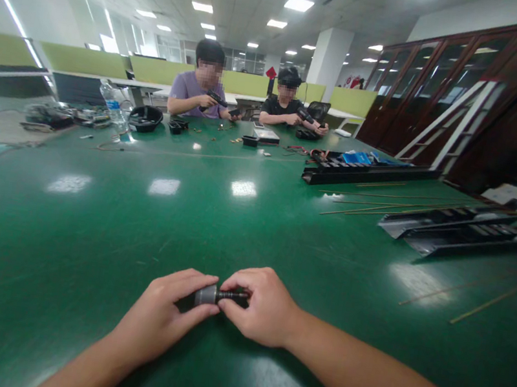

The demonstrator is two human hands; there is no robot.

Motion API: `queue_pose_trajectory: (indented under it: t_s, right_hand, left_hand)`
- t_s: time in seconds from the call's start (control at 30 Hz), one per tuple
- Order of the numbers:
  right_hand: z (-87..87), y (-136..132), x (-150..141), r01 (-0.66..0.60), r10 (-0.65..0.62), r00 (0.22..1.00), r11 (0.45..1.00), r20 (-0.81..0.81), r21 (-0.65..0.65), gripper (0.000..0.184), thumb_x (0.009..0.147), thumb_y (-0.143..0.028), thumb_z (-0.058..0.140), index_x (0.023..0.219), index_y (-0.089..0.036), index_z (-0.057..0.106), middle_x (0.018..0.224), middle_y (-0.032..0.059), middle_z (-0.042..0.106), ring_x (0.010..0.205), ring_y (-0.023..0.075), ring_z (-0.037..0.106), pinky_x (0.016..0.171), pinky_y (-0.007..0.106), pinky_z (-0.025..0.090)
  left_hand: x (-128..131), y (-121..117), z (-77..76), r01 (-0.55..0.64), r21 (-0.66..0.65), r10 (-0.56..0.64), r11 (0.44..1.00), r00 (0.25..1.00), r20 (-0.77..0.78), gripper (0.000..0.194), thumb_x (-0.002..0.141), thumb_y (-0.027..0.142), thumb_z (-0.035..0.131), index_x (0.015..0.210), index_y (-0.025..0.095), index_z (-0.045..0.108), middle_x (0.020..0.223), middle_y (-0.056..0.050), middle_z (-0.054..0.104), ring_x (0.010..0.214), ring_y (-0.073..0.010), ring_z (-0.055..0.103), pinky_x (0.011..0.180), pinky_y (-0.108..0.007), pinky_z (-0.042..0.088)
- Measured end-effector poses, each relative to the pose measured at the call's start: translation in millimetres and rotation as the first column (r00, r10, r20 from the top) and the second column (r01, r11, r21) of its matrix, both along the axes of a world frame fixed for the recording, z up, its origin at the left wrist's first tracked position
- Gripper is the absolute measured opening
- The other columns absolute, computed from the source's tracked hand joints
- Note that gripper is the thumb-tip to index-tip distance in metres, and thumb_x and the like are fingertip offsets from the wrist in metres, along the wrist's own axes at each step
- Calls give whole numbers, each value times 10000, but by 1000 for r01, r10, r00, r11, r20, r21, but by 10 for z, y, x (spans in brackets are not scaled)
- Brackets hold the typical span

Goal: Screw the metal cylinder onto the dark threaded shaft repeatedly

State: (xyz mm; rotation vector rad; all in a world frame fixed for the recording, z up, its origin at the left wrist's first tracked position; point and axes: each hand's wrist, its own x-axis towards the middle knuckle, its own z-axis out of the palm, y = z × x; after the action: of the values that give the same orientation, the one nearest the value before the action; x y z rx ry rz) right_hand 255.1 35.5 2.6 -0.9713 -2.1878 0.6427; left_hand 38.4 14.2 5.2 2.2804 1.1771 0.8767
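- Our left hand [161, 309] is clamped on a grey cylinder [207, 295], with its fingers along the far side and its thumb along the near side.
- Our right hand [265, 306], just beside the left one, has index finger and thumb closed about the dark ribbed shaft [226, 295] that sticks out of the cylinder; the shaft's end runs in under the curled fingers.
- We have the cylinder lying on its side between our hands, low over the green bench [136, 220]; we cannot tell whether it touches the surface.
- Well to the right of our right hand, we see thin rods [486, 305] and metal channels [446, 245]; farther ahead of that hand sits a long black channel [369, 175] with blue material [359, 158] on it.
- Far ahead of our left hand and off to its left, a clear bottle [115, 108] stands near a black bowl [145, 118].
- Far ahead of both our hands, two co-workers sit across the bench, one in a purple shirt [181, 91], one in a black shirt [275, 106], each holding a dark tool.
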Motion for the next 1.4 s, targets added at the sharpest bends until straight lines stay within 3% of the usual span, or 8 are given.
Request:
queue_pose_trajectory:
  t_s: [0.63, 1.4]
  right_hand:
    - [22, 19, 16, 5, -5, 999, 1000, 36, 12, 116, 786, -249, 675, 865, -188, 733, 753, 14, 720, 651, 141, 629, 628, 241, 435]
    - [39, 15, 12, 35, -35, 999, 999, 25, -14, 95, 771, -244, 684, 838, -188, 720, 708, 2, 689, 634, 137, 602, 615, 244, 411]
  left_hand:
    - [-4, -1, -17, -97, 26, 98, 995, 993, -58, 283, 873, 369, 675, 1128, 246, 684, 1059, -52, 721, 967, -205, 684, 885, -329, 557]
    - [-65, 11, -35, -132, 60, 138, 989, 985, -103, 298, 867, 386, 678, 1142, 271, 669, 1091, -38, 714, 1008, -216, 673, 920, -378, 545]
